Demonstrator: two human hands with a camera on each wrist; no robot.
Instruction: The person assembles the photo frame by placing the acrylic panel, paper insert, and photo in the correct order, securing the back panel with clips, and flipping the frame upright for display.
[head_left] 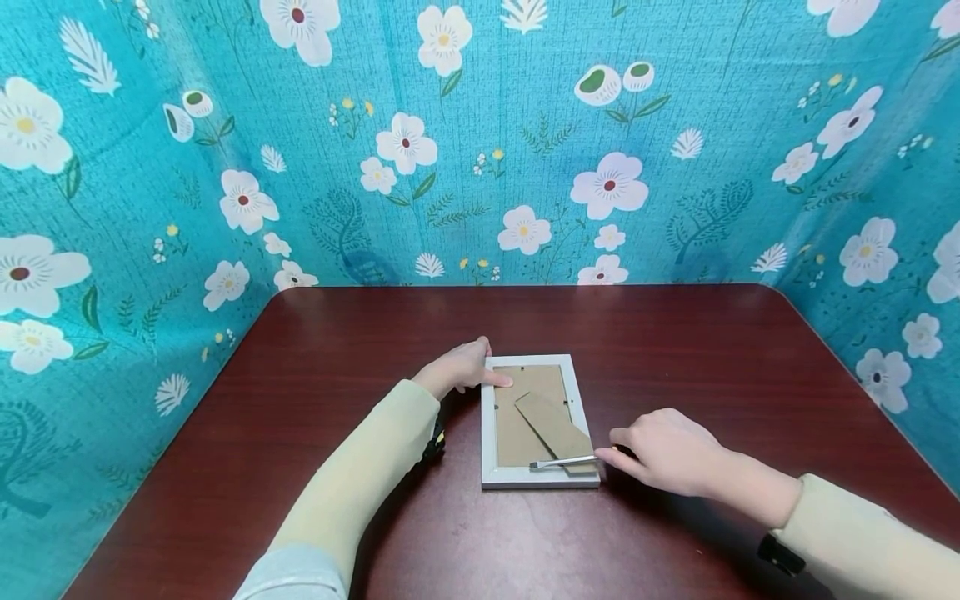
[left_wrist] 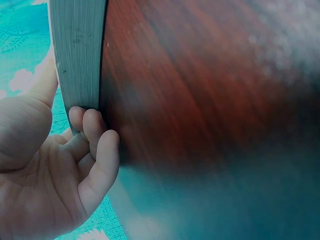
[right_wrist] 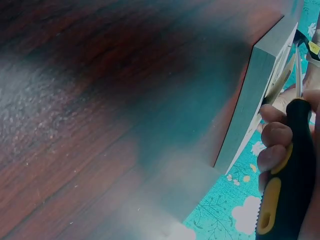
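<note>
A picture frame [head_left: 489, 433] with a pale border lies face down on the table, its brown backing board [head_left: 517, 442] upward. My left hand [head_left: 463, 367] grips its upper left edge, thumb over the back; in the left wrist view the fingers curl at the frame's side [left_wrist: 77, 55]. My right hand [head_left: 667, 454] holds a flat-blade screwdriver [right_wrist: 295, 165] by its black and yellow handle, beside the frame's lower right corner. The metal shaft [head_left: 566, 460] reaches left across the lower end of the easel stand [head_left: 551, 421], its tip over the frame's bottom border.
The dark red-brown wooden table [head_left: 360, 333] extends around the frame. Teal floral cloth [head_left: 480, 150] hangs behind the table and at both sides. A dark band [head_left: 782, 554] is on the right wrist, and a black and yellow item [head_left: 435, 442] sits under the left forearm.
</note>
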